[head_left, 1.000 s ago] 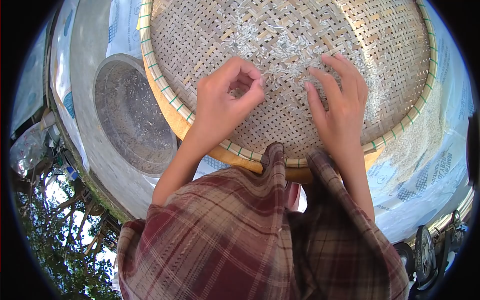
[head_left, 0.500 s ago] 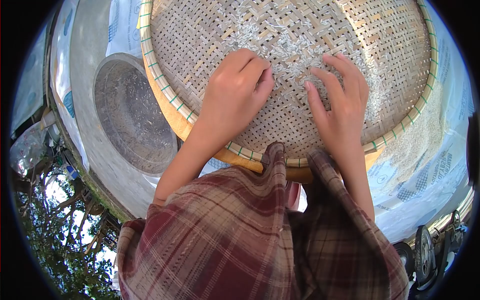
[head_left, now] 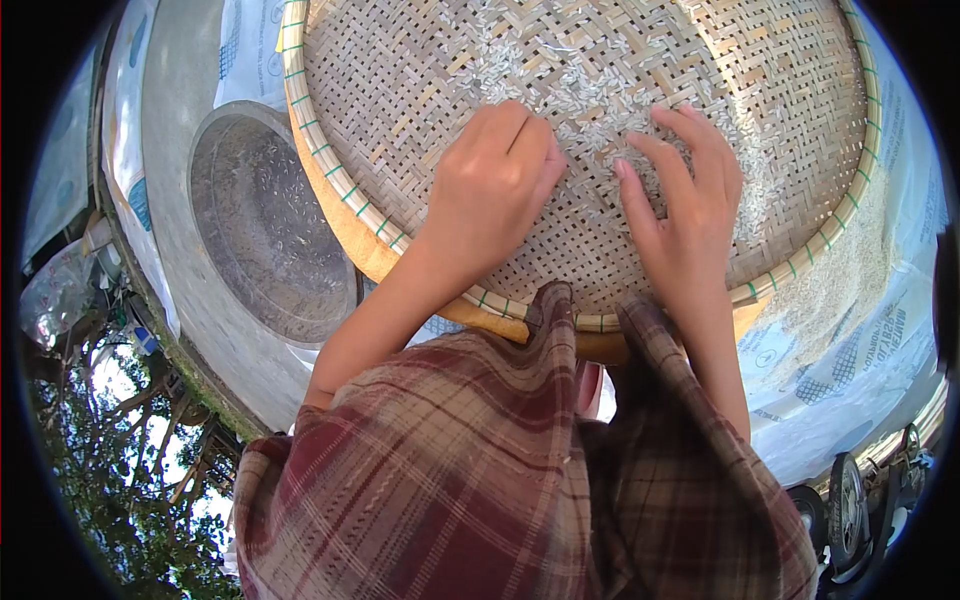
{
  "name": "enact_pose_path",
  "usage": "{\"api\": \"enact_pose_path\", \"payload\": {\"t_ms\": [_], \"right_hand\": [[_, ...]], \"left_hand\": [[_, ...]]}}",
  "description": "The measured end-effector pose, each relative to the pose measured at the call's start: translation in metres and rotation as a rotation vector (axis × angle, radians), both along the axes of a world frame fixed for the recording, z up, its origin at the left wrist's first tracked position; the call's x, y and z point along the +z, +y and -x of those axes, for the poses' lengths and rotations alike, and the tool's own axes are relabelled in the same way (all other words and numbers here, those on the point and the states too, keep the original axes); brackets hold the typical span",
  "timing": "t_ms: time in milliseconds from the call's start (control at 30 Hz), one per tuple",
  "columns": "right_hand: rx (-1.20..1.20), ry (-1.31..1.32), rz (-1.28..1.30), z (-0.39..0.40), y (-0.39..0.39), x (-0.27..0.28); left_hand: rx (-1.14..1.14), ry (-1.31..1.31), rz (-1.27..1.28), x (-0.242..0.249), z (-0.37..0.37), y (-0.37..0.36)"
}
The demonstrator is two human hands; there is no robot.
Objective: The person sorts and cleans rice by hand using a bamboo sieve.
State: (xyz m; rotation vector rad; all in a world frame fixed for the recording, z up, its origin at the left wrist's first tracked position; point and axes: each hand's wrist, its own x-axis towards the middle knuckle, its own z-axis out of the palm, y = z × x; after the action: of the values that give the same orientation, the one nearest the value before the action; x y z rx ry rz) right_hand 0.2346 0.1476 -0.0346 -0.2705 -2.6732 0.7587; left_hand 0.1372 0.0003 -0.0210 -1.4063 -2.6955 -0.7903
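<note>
A round woven bamboo tray point(head_left: 385, 120) with a green-stitched rim lies in front of me. White rice grains point(head_left: 590, 95) are scattered across its middle, with more toward the right side. Over the weave, just below the grains, my left hand point(head_left: 490, 185) is closed, its fingers curled under; whatever the fingertips pinch is hidden. My right hand point(head_left: 692, 195) rests at the rice with fingers bent and spread apart, holding nothing visible. Under the tray, a tan-orange edge point(head_left: 345, 235) of another round object shows.
A grey basin point(head_left: 215, 225) with a few grains inside stands at left on concrete. At right, a pile of pale grain point(head_left: 850, 265) lies on white-and-blue printed sacking point(head_left: 800, 430). Wheels point(head_left: 848, 510) show at lower right. Plaid cloth point(head_left: 440, 430) covers my lap.
My left hand has shifted slightly right, its fingers curled further under. My right hand has barely moved, and the tray sits a touch farther right.
</note>
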Motion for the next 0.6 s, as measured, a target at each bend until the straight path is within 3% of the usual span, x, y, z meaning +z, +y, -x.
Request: {"api": "enact_pose_path", "payload": {"t_ms": [33, 100, 133, 200, 300, 400, 467, 500, 600], "right_hand": [[0.0, 0.001, 0.0, 0.0, 0.0, 0.0], [-0.003, -0.007, 0.001, 0.0, 0.0, 0.0], [-0.001, -0.011, 0.003, 0.0, 0.0, 0.001], [-0.005, -0.014, 0.014, 0.0, 0.0, 0.001], [-0.02, -0.013, 0.028, 0.0, 0.002, 0.002], [-0.068, 0.03, 0.053, -0.003, 0.008, 0.003], [-0.1, 0.074, 0.073, -0.007, 0.015, 0.007], [-0.147, 0.092, 0.026, -0.011, 0.02, 0.012], [-0.242, 0.117, -0.017, -0.019, 0.033, 0.016]], "left_hand": [[0.0, 0.002, 0.0, 0.002, 0.001, -0.001], [0.193, -0.345, -0.15, 0.01, 0.003, -0.009], [0.19, -0.348, -0.15, 0.014, 0.003, -0.016], [0.57, -0.764, -0.455, 0.025, 0.005, -0.037], [0.663, -0.793, -0.67, 0.036, 0.02, -0.081], [0.856, -0.693, -0.537, 0.034, 0.033, -0.136], [0.859, -0.266, 0.032, 0.029, 0.036, -0.164], [0.689, 0.023, 0.42, 0.03, 0.034, -0.175], [0.687, 0.206, 0.378, 0.03, 0.023, -0.163]]}}
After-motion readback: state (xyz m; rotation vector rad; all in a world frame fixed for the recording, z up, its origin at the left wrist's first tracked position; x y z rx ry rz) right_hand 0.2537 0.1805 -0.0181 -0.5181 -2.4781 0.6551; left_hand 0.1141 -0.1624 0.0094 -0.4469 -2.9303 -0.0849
